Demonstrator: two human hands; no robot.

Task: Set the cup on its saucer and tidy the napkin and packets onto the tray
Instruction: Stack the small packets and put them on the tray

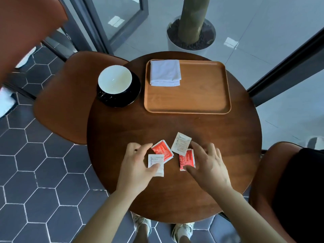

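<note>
This is looking like a café seating corner: a small round wooden table (175, 123) is standing between moulded brown chairs (61, 102) on dark hexagonal floor tiles (35, 199), glass walls with dark frames (98, 23) are running behind, and a potted tree (191, 27) is sitting beyond them

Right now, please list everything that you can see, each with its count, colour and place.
table: 1, dark brown, round, centre
tray: 1, light wood, far right of table
napkin: 1, white, folded, tray's far left corner
cup: 1, white inside, on saucer
saucer: 1, black, left of tray
red packets: 2, near edge of table
white packets: 2, beside the red ones
chairs: 2 brown, left and right
plant pot: 1, white, on floor beyond table
left hand: touching a white packet
right hand: fingers on a red packet
</note>
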